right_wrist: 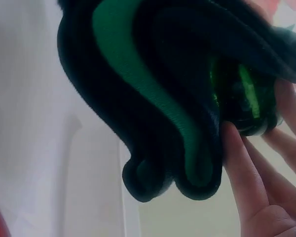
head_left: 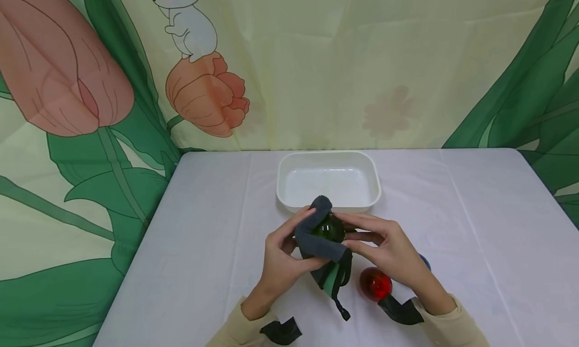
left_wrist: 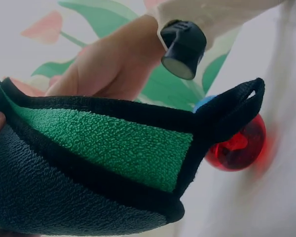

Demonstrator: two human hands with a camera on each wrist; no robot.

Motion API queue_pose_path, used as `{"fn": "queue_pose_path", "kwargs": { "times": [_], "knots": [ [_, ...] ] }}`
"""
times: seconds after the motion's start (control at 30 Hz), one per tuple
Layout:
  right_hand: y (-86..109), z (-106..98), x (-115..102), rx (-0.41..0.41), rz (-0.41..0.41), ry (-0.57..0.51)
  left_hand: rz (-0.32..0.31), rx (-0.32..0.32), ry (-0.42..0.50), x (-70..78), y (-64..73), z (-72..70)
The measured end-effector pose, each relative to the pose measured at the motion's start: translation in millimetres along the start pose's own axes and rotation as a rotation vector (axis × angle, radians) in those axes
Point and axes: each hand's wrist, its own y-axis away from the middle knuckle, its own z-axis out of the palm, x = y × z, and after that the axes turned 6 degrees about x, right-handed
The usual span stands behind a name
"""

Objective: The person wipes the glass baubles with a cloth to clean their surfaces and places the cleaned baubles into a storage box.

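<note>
A dark grey cloth point(head_left: 312, 244) with a green inner side, black edging and a hanging loop is folded around a clear green ball point(head_left: 331, 229). My left hand point(head_left: 284, 261) grips the cloth from the left, thumb in front. From the other side, my right hand point(head_left: 391, 244) holds the ball with its fingertips, near the cloth's edge. The right wrist view shows the green ball point(right_wrist: 244, 101) partly covered by the cloth. A glossy red ball point(head_left: 374, 284) rests on the table below the right hand. Mostly hidden behind the right wrist is something blue point(head_left: 425, 261).
Beyond the hands, a white rectangular basin point(head_left: 283, 188) stands near the table's back edge. A white cloth covers the table point(head_left: 203, 226). Behind it hangs a flower-printed curtain point(head_left: 307, 85). Black wrist mounts point(head_left: 281, 332) jut from both sleeves.
</note>
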Motion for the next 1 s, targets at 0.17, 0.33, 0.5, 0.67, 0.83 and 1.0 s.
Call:
{"fn": "queue_pose_path", "kwargs": {
  "times": [0.17,0.33,0.5,0.67,0.83,1.0],
  "knots": [
    [-1.0,0.8,-1.3,0.023,-0.115,0.069,-0.028,0.010,0.005,1.5,-1.4,-0.5],
    [-4.7,-2.5,-1.4,0.051,-0.487,0.214,-0.023,0.001,0.017,1.6,-2.8,-2.0],
    [-9.7,-1.5,-0.7,0.000,-0.650,0.248,-0.013,-0.007,0.034,2.4,-1.8,-1.0],
    [-11.3,0.3,-3.3,-0.013,-0.668,0.241,0.015,-0.002,0.034,2.7,0.3,-0.7],
    [-10.7,0.2,-2.5,-0.011,-0.663,0.245,0.017,-0.014,0.040,0.5,0.7,-1.2],
    [-6.5,-0.3,-2.3,-0.014,-0.539,0.253,0.023,-0.045,0.044,-1.6,0.3,-2.6]
  ]
}}
